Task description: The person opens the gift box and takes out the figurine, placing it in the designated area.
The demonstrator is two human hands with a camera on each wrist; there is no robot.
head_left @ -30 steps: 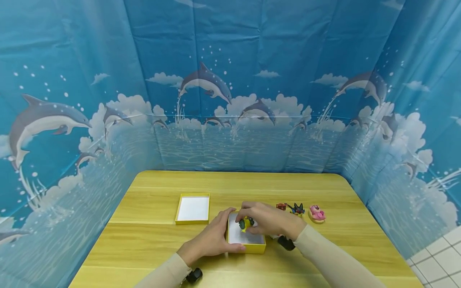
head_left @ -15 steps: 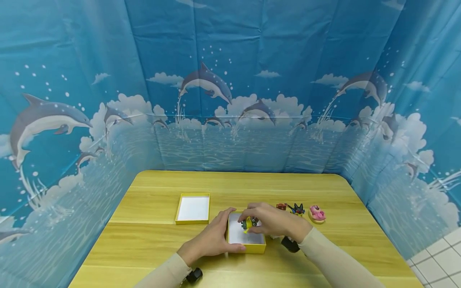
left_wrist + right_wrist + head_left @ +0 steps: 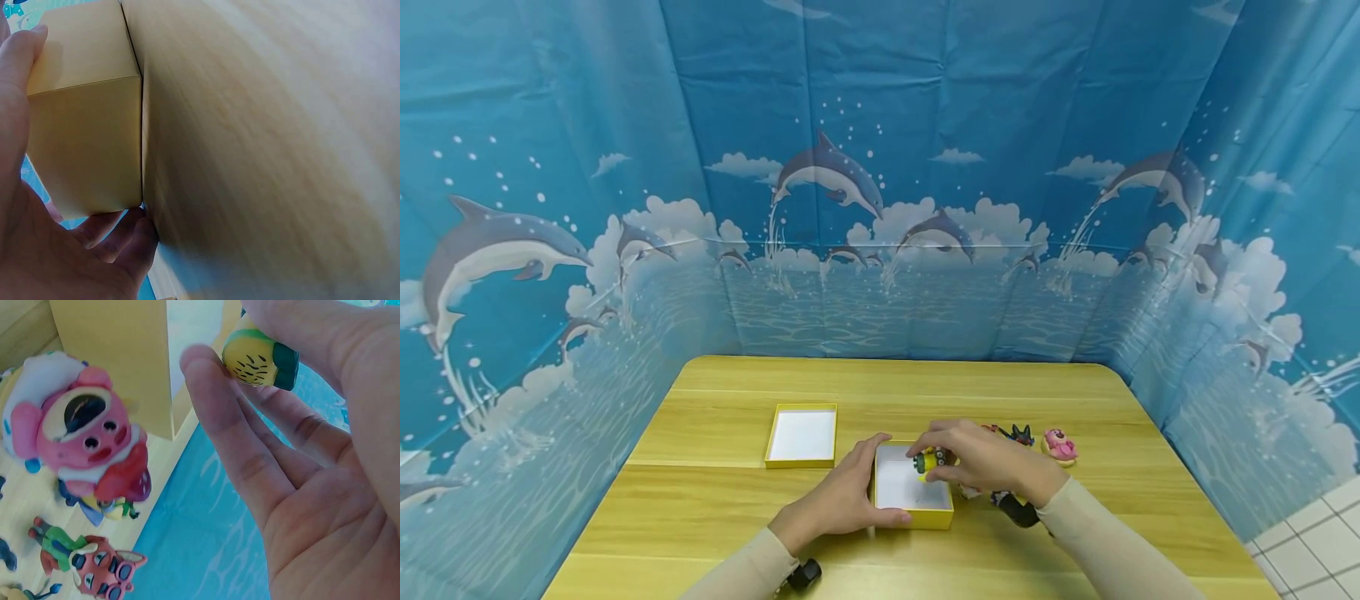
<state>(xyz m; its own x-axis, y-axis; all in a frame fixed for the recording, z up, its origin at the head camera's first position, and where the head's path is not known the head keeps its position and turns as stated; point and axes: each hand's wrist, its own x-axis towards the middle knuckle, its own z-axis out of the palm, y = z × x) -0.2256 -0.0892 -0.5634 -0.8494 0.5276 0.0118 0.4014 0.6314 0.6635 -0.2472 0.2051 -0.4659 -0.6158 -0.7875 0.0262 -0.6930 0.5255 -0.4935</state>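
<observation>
A yellow box (image 3: pixel 929 520) with a white inside stands before me on the table. My left hand (image 3: pixel 841 500) grips its left side, thumb along the near wall and fingers at the far corner. In the left wrist view the box's plain outer walls (image 3: pixel 87 144) fill the space between thumb and fingers. Over the box's right part, my right hand (image 3: pixel 983 457) pinches a small yellow and green figurine (image 3: pixel 929 461) by its ends. Seen from the right wrist, the figurine (image 3: pixel 253 357) has black dashes on yellow and a dark green end; the thumb hides part of it.
A shallow yellow box lid (image 3: pixel 802 463), white inside, lies back left. Right of the box are several figurines: a pink bear (image 3: pixel 1059 447), a dark-eared one (image 3: pixel 1021 434), and, in the right wrist view, a red fox (image 3: pixel 100 567) and a large pink bear (image 3: pixel 84 434) beside the box.
My right hand has moved to the right with the figurine, from the box's middle toward its right wall. My left hand and the box have stayed in place.
</observation>
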